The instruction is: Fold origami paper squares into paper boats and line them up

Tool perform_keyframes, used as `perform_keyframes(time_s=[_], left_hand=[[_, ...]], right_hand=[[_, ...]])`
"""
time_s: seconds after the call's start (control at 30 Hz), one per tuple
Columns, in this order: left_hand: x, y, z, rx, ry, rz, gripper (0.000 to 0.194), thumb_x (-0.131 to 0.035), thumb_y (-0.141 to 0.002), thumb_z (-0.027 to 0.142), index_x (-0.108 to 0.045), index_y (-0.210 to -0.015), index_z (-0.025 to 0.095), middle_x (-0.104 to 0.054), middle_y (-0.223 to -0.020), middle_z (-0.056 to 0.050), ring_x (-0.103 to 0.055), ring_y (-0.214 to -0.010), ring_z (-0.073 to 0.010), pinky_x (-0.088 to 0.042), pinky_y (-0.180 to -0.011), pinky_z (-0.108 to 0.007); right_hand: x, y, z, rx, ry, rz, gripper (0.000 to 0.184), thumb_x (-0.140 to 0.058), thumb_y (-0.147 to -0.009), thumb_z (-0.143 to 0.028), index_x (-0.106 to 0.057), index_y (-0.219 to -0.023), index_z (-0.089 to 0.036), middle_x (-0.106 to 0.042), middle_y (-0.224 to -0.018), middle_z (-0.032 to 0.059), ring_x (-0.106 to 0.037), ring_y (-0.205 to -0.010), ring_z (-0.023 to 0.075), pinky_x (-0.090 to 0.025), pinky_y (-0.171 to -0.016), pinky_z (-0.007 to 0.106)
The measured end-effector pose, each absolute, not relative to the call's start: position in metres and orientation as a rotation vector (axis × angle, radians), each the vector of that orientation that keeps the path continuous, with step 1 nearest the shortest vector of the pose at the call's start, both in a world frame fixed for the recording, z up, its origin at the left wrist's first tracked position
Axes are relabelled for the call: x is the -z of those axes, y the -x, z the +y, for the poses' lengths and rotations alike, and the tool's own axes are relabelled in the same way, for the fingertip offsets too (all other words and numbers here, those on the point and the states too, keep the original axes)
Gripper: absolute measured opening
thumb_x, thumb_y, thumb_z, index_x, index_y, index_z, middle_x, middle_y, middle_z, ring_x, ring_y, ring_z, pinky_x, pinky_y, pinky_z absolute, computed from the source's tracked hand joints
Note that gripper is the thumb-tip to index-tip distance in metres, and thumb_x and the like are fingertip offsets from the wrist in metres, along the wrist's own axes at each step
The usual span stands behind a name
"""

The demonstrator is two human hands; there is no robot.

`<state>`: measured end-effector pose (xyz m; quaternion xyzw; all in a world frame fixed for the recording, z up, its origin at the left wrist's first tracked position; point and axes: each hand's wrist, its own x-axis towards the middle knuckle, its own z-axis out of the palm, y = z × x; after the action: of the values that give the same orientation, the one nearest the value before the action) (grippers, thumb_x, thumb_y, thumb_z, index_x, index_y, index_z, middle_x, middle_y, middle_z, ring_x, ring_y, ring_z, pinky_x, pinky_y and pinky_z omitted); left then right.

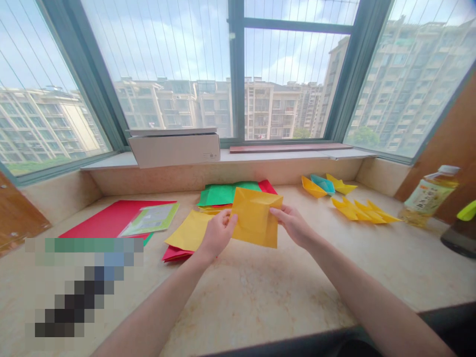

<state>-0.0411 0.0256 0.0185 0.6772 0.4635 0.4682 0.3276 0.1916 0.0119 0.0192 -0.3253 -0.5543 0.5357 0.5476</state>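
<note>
A square sheet of yellow paper (pixel 256 218), with faint creases, is held up over the counter between both hands. My left hand (pixel 220 230) is closed on its left edge, fingers curled. At its upper right edge, my right hand (pixel 293 223) pinches the sheet between thumb and fingers. Just left of and behind the sheet lie a stack of yellow paper (pixel 188 230) with red paper (pixel 177 254) under it, and creased green paper (pixel 223 192) with red showing beside it. Folded paper boats (pixel 323 184) in yellow, orange and blue stand at the right, with more yellow folded pieces (pixel 362 211) in front.
Large red sheets (pixel 107 218) and a clear packet (pixel 152 218) lie at the left. A white box (pixel 174 148) rests on the window ledge. A drink bottle (pixel 427 196) and a dark container (pixel 459 238) stand at the far right. A blurred patch covers the lower left.
</note>
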Motion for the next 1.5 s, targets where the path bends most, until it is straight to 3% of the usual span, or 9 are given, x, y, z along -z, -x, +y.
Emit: perform_keyframes(time_s=[0.17, 0.67, 1.07, 1.3, 1.5], left_hand=[[-0.022, 0.038, 0.022, -1.217, -1.671, 1.044, 0.031, -0.065, -0.081, 0.043, -0.069, -0.095, 0.016, -0.076, -0.087, -0.008, -0.072, -0.086, -0.0252, -0.054, -0.073, -0.031], [-0.024, 0.035, 0.020, -1.135, -1.531, 0.895, 0.029, -0.068, -0.082, 0.036, -0.065, -0.102, 0.016, -0.076, -0.103, -0.010, -0.072, -0.094, -0.0251, -0.055, -0.086, -0.037], [-0.029, 0.032, 0.013, -1.080, -1.311, 0.777, 0.038, -0.072, -0.081, 0.040, -0.062, -0.110, 0.017, -0.075, -0.108, -0.012, -0.073, -0.095, -0.0271, -0.057, -0.083, -0.039], [-0.032, 0.031, 0.012, -1.067, -1.222, 0.698, 0.044, -0.072, -0.081, 0.040, -0.059, -0.118, 0.018, -0.073, -0.116, -0.013, -0.072, -0.100, -0.0283, -0.058, -0.083, -0.040], [-0.032, 0.030, 0.013, -1.109, -1.194, 0.677, 0.042, -0.071, -0.082, 0.037, -0.059, -0.118, 0.018, -0.072, -0.119, -0.013, -0.072, -0.102, -0.0282, -0.059, -0.084, -0.040]], right_hand=[[-0.017, -0.194, 0.014, -1.278, 0.796, -1.341, 0.033, -0.067, -0.083, -0.042, -0.074, -0.109, -0.023, -0.075, -0.112, 0.0061, -0.069, -0.104, 0.0287, -0.053, -0.089, 0.040], [-0.024, -0.191, 0.014, -1.176, 0.966, -1.217, 0.028, -0.071, -0.076, -0.042, -0.075, -0.095, -0.021, -0.078, -0.101, 0.0073, -0.071, -0.097, 0.0297, -0.055, -0.089, 0.044], [-0.024, -0.191, 0.011, -1.207, 0.871, -1.218, 0.033, -0.073, -0.078, -0.043, -0.075, -0.104, -0.023, -0.077, -0.105, 0.0057, -0.072, -0.097, 0.0299, -0.055, -0.093, 0.046], [-0.026, -0.189, 0.007, -1.240, 0.837, -1.242, 0.037, -0.072, -0.079, -0.045, -0.073, -0.109, -0.023, -0.076, -0.112, 0.0062, -0.069, -0.108, 0.0294, -0.054, -0.094, 0.043], [-0.026, -0.189, 0.008, -1.261, 0.810, -1.208, 0.031, -0.071, -0.081, -0.045, -0.071, -0.104, -0.025, -0.076, -0.111, 0.0066, -0.072, -0.101, 0.0279, -0.055, -0.090, 0.041]])
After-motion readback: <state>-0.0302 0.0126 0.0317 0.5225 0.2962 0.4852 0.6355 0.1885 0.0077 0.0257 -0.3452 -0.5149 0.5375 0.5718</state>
